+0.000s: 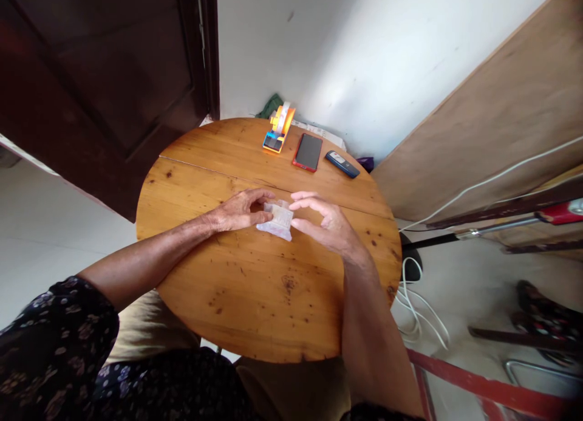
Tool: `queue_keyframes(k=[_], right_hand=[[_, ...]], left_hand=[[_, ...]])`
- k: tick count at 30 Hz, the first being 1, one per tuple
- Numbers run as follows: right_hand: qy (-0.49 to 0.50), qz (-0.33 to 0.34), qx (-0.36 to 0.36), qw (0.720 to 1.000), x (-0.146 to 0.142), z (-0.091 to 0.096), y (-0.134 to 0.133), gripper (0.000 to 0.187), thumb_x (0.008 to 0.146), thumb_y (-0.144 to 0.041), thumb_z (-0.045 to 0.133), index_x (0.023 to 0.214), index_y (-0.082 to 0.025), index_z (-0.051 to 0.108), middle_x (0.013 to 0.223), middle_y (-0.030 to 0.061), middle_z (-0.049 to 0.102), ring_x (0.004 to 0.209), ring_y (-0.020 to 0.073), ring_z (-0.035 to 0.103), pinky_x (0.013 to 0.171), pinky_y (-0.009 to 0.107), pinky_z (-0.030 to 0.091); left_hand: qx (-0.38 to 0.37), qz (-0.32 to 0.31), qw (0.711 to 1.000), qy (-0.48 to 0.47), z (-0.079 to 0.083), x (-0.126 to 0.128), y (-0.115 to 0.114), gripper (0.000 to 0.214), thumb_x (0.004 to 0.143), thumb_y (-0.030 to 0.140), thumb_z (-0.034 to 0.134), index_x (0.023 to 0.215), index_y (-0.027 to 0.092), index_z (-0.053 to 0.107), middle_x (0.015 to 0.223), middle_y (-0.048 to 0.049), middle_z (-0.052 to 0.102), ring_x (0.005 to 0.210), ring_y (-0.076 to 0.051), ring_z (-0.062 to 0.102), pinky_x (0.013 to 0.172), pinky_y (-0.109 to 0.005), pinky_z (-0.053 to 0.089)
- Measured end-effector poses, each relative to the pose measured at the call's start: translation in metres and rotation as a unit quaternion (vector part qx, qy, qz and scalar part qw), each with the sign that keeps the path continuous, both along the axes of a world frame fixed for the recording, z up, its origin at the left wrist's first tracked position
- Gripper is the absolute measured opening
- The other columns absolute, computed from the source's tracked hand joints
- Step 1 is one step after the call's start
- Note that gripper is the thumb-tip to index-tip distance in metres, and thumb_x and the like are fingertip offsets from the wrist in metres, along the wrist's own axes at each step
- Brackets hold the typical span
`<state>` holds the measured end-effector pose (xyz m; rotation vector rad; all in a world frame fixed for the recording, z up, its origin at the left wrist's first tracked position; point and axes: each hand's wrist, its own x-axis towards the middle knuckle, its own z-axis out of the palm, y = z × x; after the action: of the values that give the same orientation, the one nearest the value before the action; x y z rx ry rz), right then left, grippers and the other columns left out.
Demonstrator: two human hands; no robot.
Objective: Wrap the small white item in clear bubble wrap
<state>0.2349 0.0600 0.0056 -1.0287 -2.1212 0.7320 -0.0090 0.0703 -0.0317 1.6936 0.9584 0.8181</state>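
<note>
A small translucent plastic packet (279, 219) with a whitish, slightly crumpled surface lies near the middle of the round wooden table (255, 287). At its left side is my left hand (241, 211), thumb resting on the packet's edge and fingers curved around its far side. From the right comes my right hand (325, 220), fingers apart in a loose curve with the tips at the packet's right edge. Whether those right fingertips touch it, I cannot tell. What the packet contains is too small to make out.
Toward the table's far edge are an orange and blue tape dispenser (280, 128), a red-edged phone (308, 152) and a dark blue remote-like device (341, 164). A white wall rises behind them. White cable (412, 305) hangs at the right, beside a red frame (492, 381).
</note>
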Motion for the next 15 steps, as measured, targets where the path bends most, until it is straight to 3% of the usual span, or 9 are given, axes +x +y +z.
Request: queue_keyframes(k=[2,8,12,15], right_hand=[[-0.015,0.011,-0.007,1.0,0.0,-0.001,0.0,0.027,0.079,-0.034,0.073,0.105,-0.027,0.071,0.128,0.0063,0.069,0.122,0.028,0.064,0.109,0.05,0.047],[-0.007,-0.04,-0.046,0.998,-0.002,-0.01,0.002,0.057,0.082,-0.037,0.071,0.135,-0.025,0.056,0.134,0.0117,0.066,0.119,0.0285,0.066,0.105,0.053,0.05],[0.016,-0.059,-0.079,0.995,-0.006,-0.021,0.006,0.062,0.082,-0.04,0.071,0.139,-0.026,0.053,0.131,0.0121,0.068,0.121,0.0285,0.064,0.106,0.052,0.049],[0.073,-0.079,-0.108,0.988,-0.014,-0.032,0.01,0.056,0.084,-0.043,0.068,0.136,-0.025,0.055,0.12,0.0098,0.072,0.108,0.0253,0.069,0.097,0.047,0.055]], left_hand=[[0.002,-0.002,1.0,-0.003,-0.001,0.0,0.0,0.054,0.077,0.039,0.07,0.125,0.016,0.062,0.114,-0.011,0.071,0.103,-0.023,0.068,0.086,-0.036,0.055],[-0.006,-0.003,1.0,-0.006,-0.004,0.001,0.0,0.056,0.077,0.041,0.07,0.126,0.015,0.06,0.113,-0.0106,0.07,0.101,-0.022,0.067,0.085,-0.036,0.055],[0.018,-0.009,1.0,0.006,-0.004,0.001,-0.001,0.064,0.074,0.043,0.076,0.13,0.017,0.059,0.121,-0.0126,0.068,0.107,-0.025,0.066,0.091,-0.04,0.054],[0.02,-0.011,1.0,0.01,-0.003,0.002,-0.004,0.072,0.073,0.039,0.079,0.138,0.02,0.054,0.119,-0.0105,0.067,0.106,-0.024,0.065,0.092,-0.039,0.054]])
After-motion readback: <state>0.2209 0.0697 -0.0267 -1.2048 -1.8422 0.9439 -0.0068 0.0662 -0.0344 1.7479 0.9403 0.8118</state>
